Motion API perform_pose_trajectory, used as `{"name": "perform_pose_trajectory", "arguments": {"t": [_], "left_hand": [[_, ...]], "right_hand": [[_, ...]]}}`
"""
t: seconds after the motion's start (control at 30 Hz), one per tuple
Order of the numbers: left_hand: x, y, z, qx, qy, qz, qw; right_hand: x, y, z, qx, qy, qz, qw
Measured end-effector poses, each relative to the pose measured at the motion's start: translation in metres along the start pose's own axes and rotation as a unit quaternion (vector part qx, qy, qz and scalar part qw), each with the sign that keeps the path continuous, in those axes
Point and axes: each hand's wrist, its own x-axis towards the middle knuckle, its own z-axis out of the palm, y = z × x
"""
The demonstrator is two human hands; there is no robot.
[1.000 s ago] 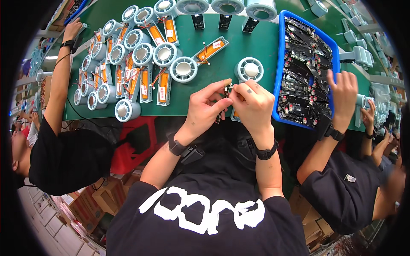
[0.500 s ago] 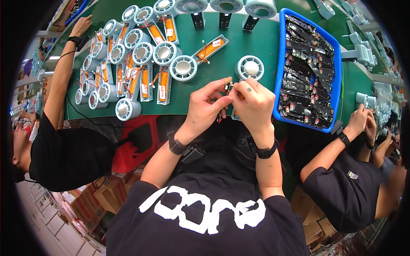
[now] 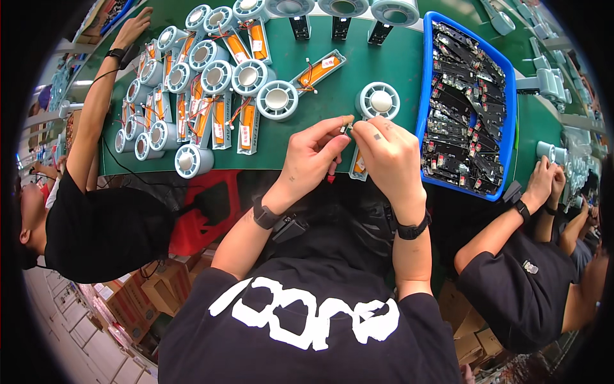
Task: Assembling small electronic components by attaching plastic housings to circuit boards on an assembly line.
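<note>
My left hand [image 3: 311, 153] is closed on a small dark circuit board [image 3: 345, 128], its top end showing between thumb and forefinger. A red bit pokes out below the fingers. My right hand [image 3: 389, 152] is pinched close to the board's top end; what its fingertips grip is hidden. Beneath and behind the right hand lies a pale blue handheld fan [image 3: 378, 102], its round head facing up. Part of its open handle with an orange battery [image 3: 359, 166] shows between my hands at the table edge.
A blue tray [image 3: 422, 83] full of black circuit boards stands to the right. Many opened fans [image 3: 217, 77] with orange batteries crowd the left of the green table [image 3: 320, 57]. Three fans with black boards [image 3: 341, 29] lie at the far edge. Co-workers sit on both sides.
My right hand has shifted slightly right, away from the left hand, uncovering more of the fan's handle and battery. The board in my left hand has turned, and less of its lower part shows.
</note>
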Motion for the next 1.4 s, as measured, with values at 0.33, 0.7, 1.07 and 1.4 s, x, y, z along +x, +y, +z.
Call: {"name": "perform_pose_trajectory", "arguments": {"t": [0.33,0.7,1.07,1.4], "left_hand": [[0.002,0.003,-0.006,0.072,-0.042,0.014,0.996],[0.0,0.003,-0.011,0.038,-0.083,-0.012,0.996],[0.003,0.002,-0.015,0.111,-0.124,0.066,0.984],[0.002,0.003,-0.012,0.08,-0.119,0.052,0.988]], "right_hand": [[0.004,0.005,-0.005,0.002,-0.017,-0.054,0.998],[0.008,0.015,-0.014,0.055,-0.065,-0.063,0.994],[0.007,0.023,-0.017,0.083,-0.086,-0.083,0.989],[0.002,0.027,-0.014,0.11,-0.078,-0.067,0.989]]}}
